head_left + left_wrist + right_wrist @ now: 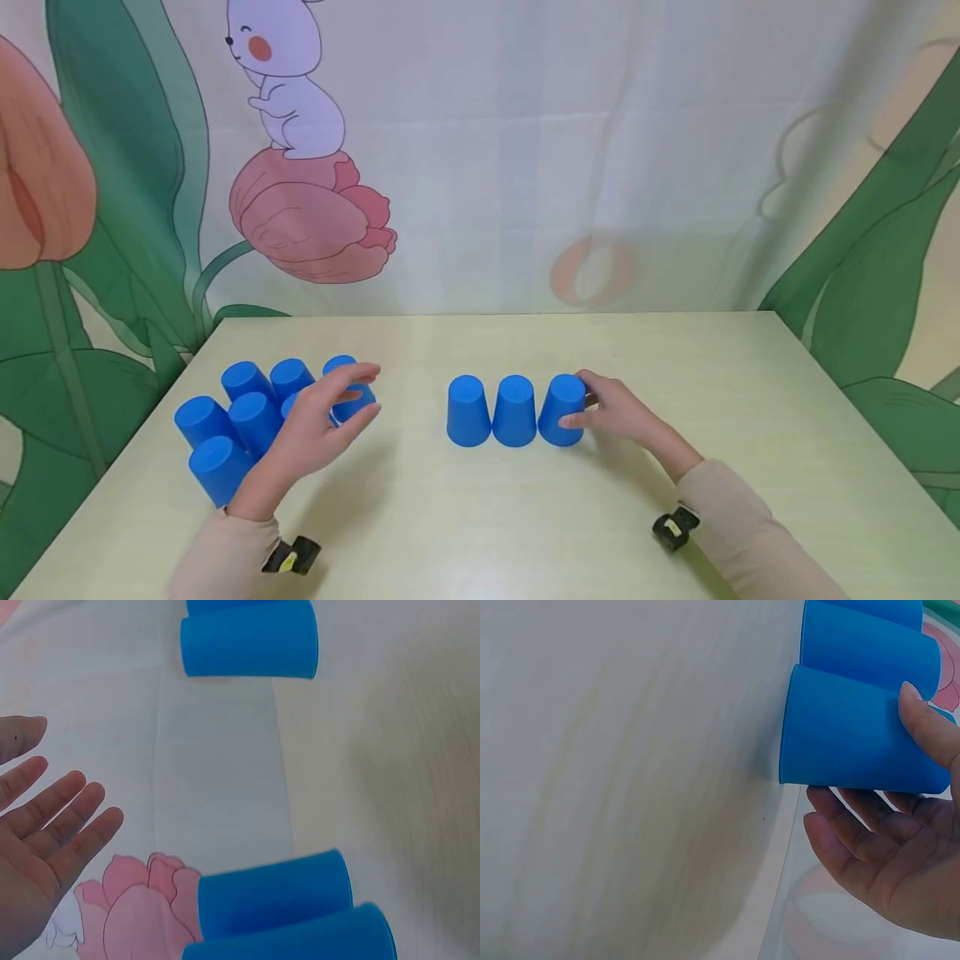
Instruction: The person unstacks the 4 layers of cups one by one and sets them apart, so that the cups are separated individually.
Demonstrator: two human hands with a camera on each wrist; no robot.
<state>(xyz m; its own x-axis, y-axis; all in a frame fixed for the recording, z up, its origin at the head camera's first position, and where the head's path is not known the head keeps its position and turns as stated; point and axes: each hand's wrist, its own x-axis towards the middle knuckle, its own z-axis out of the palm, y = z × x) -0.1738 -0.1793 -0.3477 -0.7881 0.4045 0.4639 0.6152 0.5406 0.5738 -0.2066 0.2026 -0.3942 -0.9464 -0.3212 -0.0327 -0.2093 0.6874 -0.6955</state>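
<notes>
Three blue cups stand upside down in a row at mid-table: a left cup (468, 412), a middle cup (514, 412) and a right cup (558, 407). My right hand (618, 408) holds the right cup from its right side. In the right wrist view the thumb lies on one face of that blue cup (855, 735) and the fingers are against another. Over the group of blue cups (255, 421) at the left, my left hand (311, 429) hovers with fingers spread and nothing between them. It hides part of that group.
The pale table (465, 525) reaches back to a printed curtain (480, 167) with flowers and a white animal. Several upturned cups of the left group stand close together near the table's left edge. A small black camera (675, 527) sits on each wrist.
</notes>
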